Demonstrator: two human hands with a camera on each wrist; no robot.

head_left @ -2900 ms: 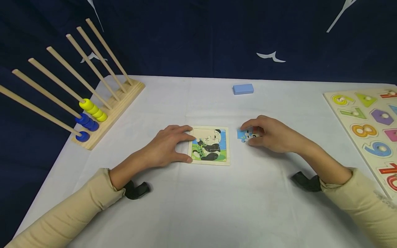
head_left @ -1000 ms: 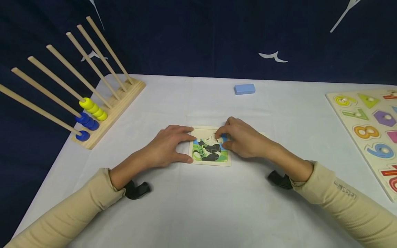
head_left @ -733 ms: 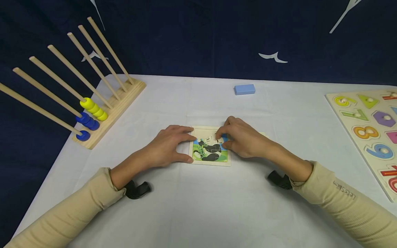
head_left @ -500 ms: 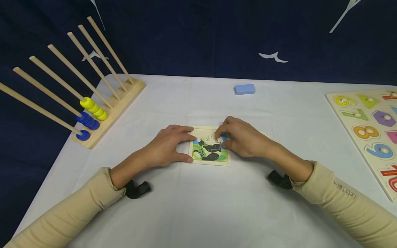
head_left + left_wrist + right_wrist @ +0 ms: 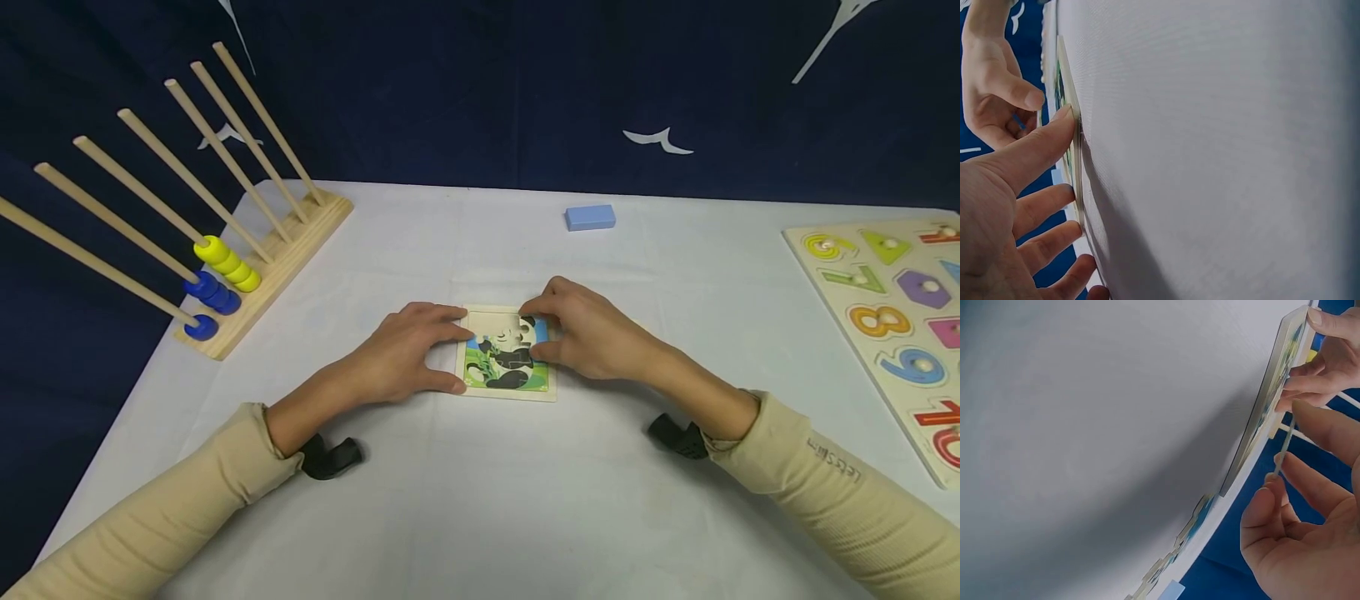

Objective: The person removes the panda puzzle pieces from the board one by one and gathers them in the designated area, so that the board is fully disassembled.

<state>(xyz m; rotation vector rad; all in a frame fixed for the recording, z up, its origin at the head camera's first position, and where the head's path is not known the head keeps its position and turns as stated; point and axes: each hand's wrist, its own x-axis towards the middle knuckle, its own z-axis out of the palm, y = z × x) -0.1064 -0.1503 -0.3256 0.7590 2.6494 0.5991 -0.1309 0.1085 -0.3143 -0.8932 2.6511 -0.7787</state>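
left hand (image 5: 401, 354), fingers spread, touches puzzle board (image 5: 513, 396); right hand (image 5: 594, 337) pinches piece (image 5: 1285, 449); only right wrist view clearly shows loose pieces (image 5: 1195, 522) beneath.

head: above, forward-down, farther | wrist views: low, close, rolled sideways | all share: puzzle board (image 5: 489, 322)

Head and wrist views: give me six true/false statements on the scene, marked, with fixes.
1. The right hand pinches a piece. True.
2. The left hand is off the puzzle. False: it touches the puzzle's left edge.
3. The puzzle is complete. False: its upper left is bare.
4. Loose pieces lie on the table. True.
5. The abacus is bare. False: it carries blue and yellow beads.
6. The block lies beyond the puzzle. True.
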